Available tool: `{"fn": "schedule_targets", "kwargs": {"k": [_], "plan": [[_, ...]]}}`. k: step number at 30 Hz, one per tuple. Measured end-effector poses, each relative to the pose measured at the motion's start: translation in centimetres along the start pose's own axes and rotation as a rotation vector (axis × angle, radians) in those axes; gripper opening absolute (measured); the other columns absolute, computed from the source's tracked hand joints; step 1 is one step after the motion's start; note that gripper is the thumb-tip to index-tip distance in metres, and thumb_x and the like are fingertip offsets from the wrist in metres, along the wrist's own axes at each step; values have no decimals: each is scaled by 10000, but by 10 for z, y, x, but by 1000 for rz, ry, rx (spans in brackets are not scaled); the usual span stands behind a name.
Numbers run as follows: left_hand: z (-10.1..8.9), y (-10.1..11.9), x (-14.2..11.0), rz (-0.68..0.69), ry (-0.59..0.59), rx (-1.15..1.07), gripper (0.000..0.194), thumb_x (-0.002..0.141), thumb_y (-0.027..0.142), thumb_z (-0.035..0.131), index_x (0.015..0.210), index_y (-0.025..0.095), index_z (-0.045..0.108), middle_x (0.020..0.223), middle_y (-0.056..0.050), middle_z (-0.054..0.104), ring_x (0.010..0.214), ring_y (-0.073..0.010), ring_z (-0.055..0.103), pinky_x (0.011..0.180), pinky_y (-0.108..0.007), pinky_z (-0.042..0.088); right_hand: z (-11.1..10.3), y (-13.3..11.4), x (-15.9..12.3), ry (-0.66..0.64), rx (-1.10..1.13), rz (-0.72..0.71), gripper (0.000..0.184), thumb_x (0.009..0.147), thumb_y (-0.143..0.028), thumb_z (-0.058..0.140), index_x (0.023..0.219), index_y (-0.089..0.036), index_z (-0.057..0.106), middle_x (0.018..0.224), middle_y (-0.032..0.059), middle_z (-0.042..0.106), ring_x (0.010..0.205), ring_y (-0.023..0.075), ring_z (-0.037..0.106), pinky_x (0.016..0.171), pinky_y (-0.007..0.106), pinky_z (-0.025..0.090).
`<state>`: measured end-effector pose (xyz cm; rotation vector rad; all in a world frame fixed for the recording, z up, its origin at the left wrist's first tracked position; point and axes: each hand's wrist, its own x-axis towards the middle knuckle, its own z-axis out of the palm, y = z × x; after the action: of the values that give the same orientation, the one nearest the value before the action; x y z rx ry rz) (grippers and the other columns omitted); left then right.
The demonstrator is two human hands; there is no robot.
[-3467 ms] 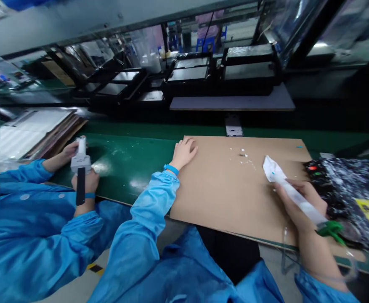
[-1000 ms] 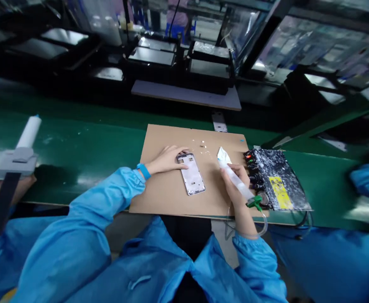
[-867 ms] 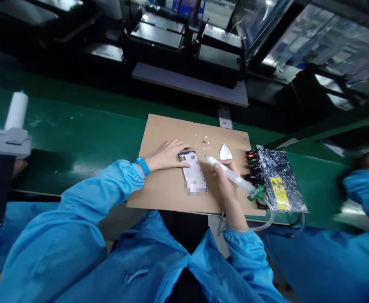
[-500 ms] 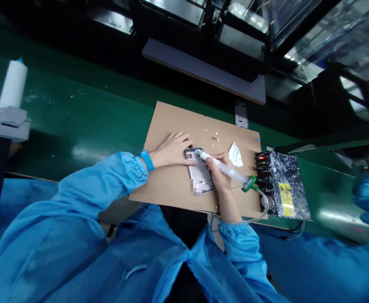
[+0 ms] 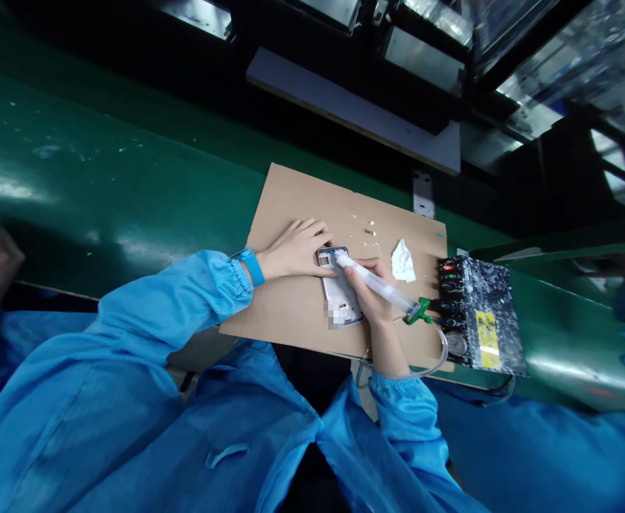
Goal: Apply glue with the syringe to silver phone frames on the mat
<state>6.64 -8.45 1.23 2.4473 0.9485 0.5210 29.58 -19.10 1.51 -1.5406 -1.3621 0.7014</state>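
Observation:
A silver phone frame [image 5: 338, 288] lies on a brown cardboard sheet [image 5: 291, 313]. My left hand [image 5: 294, 249] rests flat beside its upper left corner, fingers stretched out and touching its edge. My right hand [image 5: 368, 296] is wrapped round a clear glue syringe [image 5: 379, 286] with a green end cap. The syringe's blue tip sits at the frame's top edge. A thin clear hose runs from the syringe's cap towards the controller.
A crumpled white tissue [image 5: 403, 261] and small white glue bits lie on the cardboard. A glue-spattered black controller box [image 5: 480, 313] sits at the right. The green conveyor belt [image 5: 103, 185] runs behind. Co-workers' blue sleeves show at the far left and the far right.
A phone frame has come onto the cardboard under my left hand. My right hand left the tissue and brought the syringe tip onto the frame's top edge. The view tilted down.

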Motion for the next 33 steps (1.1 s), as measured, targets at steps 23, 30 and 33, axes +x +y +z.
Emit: {"fn": "schedule_targets", "kwargs": {"k": [23, 30, 33], "plan": [[0, -1, 0, -11, -5, -29, 621, 928, 771, 820, 1248, 243, 748, 1350, -115, 705, 1284, -359, 603, 1097, -508, 470, 0, -4, 3, 30, -21, 3, 474, 881, -694, 893, 958, -242, 774, 979, 105, 847, 870, 271, 787, 752, 390, 658], [-1, 1, 0, -14, -11, -2, 628, 926, 760, 835, 1252, 229, 752, 1362, -120, 712, 1280, -360, 614, 1104, -512, 475, 2, -5, 3, 41, 19, 36, 545, 848, -758, 899, 936, -238, 760, 908, 101, 840, 782, 264, 775, 685, 377, 636], [-1, 1, 0, -7, -11, 5, 635, 926, 768, 833, 1249, 227, 749, 1369, -122, 710, 1279, -359, 616, 1098, -510, 479, 2, -5, 3, 54, 16, 21, 532, 848, -746, 908, 937, -242, 762, 948, 103, 851, 806, 265, 781, 688, 373, 633]]}}
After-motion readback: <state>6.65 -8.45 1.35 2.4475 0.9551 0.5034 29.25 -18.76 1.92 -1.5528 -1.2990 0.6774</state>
